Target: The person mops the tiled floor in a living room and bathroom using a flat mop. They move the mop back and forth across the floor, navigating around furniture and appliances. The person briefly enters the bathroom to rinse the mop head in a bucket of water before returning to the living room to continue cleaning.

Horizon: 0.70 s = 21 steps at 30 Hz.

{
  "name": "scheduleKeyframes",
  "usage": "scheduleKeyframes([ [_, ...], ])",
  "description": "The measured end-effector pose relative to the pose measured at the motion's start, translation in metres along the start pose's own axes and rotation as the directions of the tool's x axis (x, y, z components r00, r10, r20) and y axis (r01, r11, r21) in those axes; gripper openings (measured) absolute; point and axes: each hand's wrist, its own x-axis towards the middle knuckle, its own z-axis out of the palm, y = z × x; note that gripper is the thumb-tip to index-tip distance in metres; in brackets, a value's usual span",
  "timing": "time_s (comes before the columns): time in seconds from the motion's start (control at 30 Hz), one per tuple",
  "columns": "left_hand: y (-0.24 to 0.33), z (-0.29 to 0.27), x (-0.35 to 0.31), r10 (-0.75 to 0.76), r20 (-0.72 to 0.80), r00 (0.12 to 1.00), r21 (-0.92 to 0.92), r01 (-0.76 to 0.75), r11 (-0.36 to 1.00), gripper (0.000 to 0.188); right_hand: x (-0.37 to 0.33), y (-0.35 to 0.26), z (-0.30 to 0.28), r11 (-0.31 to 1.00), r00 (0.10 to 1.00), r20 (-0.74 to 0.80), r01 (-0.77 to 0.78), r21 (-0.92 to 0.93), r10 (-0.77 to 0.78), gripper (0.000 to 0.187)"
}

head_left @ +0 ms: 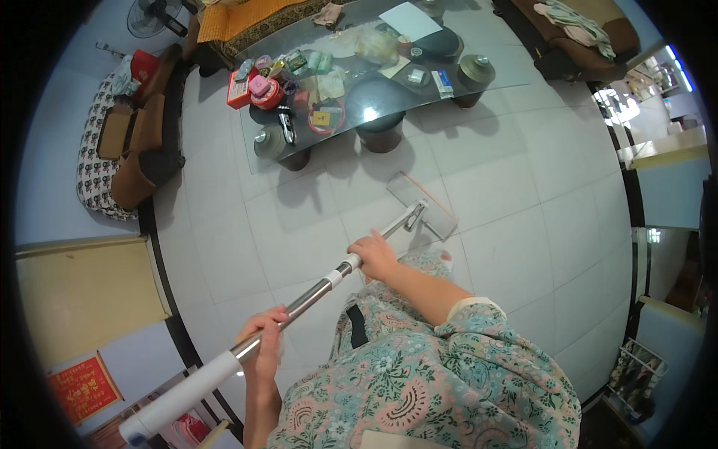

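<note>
A flat mop (310,293) with a silver pole and a white grip runs slantwise across my front. My left hand (262,333) is wrapped round the upper pole, just below the thick white grip. Lower down, my right hand (372,255) closes on the pole near a white collar. The mop's wide, flat head (423,205), with an orange edge, rests on the tiled floor (516,254) ahead of my feet. One foot shows close behind the head, partly hidden by my patterned clothing.
A glass table (359,112) on dark round stools stands ahead, loaded with a red tin (265,92), bags and small boxes. Brown sofas flank it, a cloth-covered one (138,142) at left and another (572,34) at far right. A fan (155,16) stands at far left.
</note>
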Motion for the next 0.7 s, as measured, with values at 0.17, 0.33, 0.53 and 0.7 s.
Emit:
scheduleKeyframes([
  [0.17,-0.011,-0.015,-0.004,0.066,-0.087,0.994,-0.114,-0.076,0.991,0.024,0.006,-0.057,-0.017,0.951,0.984,-0.106,0.168,0.261,-0.145,0.024],
  [0.33,0.015,-0.006,-0.001,0.389,0.180,0.903,0.203,-0.421,0.884,0.028,0.028,-0.034,-0.051,0.917,0.927,0.116,0.323,0.233,-0.356,0.016],
  [0.53,0.061,0.077,0.015,0.312,0.295,0.903,0.327,-0.402,0.855,0.010,0.020,0.022,-0.095,0.974,0.995,0.080,0.045,0.222,-0.064,0.009],
  [0.7,0.057,0.128,0.034,0.271,0.077,0.959,0.353,-0.280,0.892,0.012,0.014,0.052,-0.127,0.946,0.997,-0.065,-0.008,0.323,0.030,0.015],
])
